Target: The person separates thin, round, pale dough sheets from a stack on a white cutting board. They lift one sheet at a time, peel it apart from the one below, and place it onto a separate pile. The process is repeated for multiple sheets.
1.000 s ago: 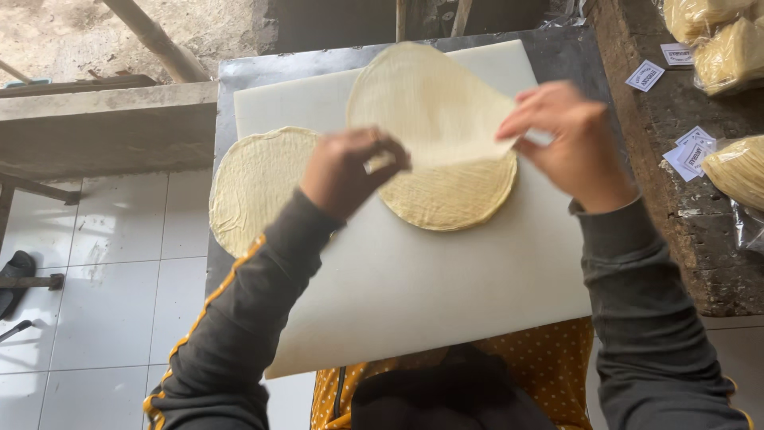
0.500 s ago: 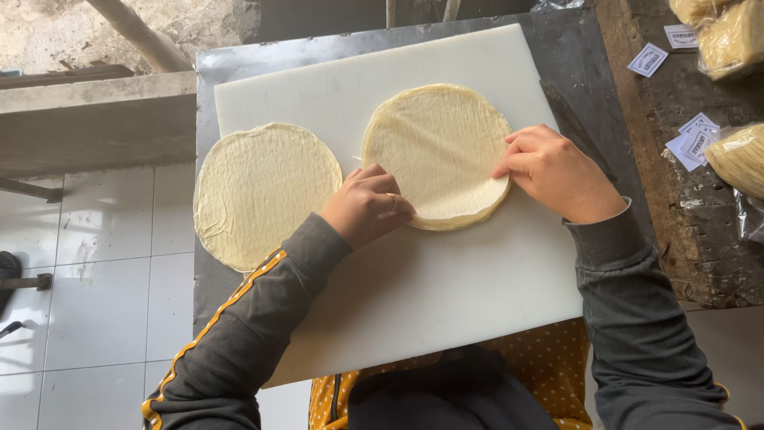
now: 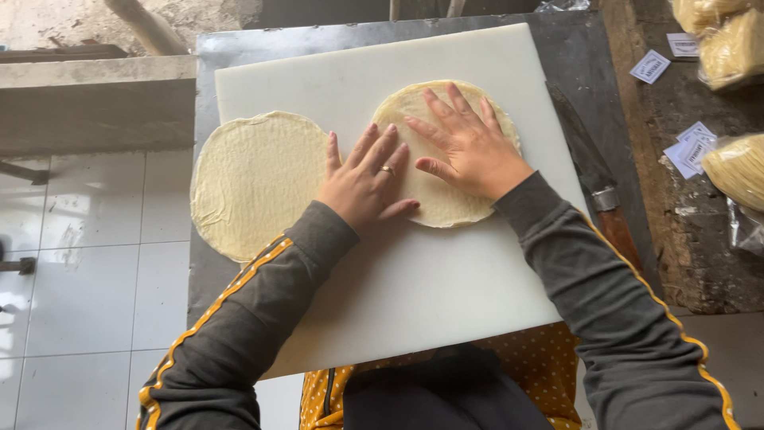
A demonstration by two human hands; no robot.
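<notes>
White tiled floor (image 3: pixel 87 263) and a steel table (image 3: pixel 239 48) surround our big white cutting board (image 3: pixel 414 287).
We press our left hand (image 3: pixel 362 179) and right hand (image 3: pixel 469 151), fingers spread flat, on the right flatbread (image 3: pixel 446 203). Thin, floury and round, it could tear or stick under hard pressure. Another flatbread (image 3: pixel 255 183) overhangs the board's left edge; beside the board lies what may be a knife (image 3: pixel 597 187).

A small food-making workshop – thin round dough sheets (image 3: pixel 256 183) on a white board (image 3: pixel 414 279) over a steel table (image 3: pixel 208 279), bagged noodles (image 3: pixel 736 167) on rough wood, white tiled floor (image 3: pixel 87 255)
</notes>
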